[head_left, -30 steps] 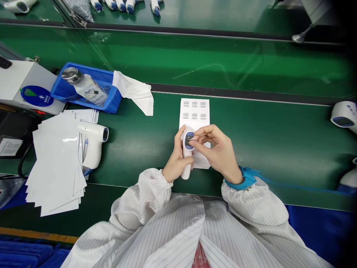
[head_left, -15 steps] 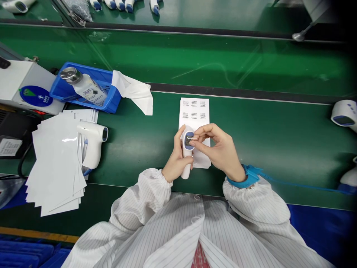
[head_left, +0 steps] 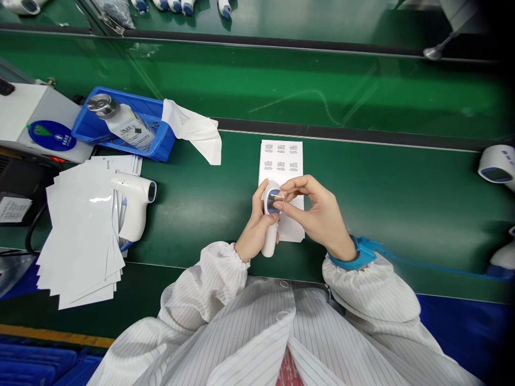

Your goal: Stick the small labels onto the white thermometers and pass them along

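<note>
My left hand is wrapped round the handle of a white thermometer gun, screen end up, held over the green bench. My right hand pinches a small clear film at the gun's blue-rimmed screen. Under both hands lies a white label sheet with small printed labels. A blue wrist strap circles my right wrist.
At left a second white thermometer gun lies on a stack of white sheets. A blue bin holds a bottle, with a white cloth beside it. Another thermometer sits at the right edge. A white device stands at far left.
Both hands have shifted slightly up the bench with the thermometer. My right fingers stay pinched at its screen, and the film looks a little more lifted.
</note>
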### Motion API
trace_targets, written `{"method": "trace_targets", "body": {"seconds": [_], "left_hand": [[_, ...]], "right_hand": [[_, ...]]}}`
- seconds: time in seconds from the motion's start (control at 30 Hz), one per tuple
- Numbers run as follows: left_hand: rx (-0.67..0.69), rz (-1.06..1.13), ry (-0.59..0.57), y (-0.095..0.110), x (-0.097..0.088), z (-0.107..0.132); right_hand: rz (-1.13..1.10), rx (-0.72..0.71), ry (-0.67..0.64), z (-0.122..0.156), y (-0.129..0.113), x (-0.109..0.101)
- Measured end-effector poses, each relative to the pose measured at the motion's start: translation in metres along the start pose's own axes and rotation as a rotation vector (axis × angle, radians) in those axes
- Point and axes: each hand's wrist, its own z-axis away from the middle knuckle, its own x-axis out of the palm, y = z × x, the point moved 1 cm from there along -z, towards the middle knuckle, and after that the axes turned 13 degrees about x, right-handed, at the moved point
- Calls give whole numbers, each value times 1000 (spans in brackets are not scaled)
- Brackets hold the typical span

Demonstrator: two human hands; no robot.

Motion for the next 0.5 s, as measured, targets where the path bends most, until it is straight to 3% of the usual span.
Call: {"method": "trace_targets", "body": {"seconds": [0.5], "left_hand": [[4, -27, 21, 0, 1, 0]], "right_hand": [[-8, -17, 40, -10, 1, 4]]}}
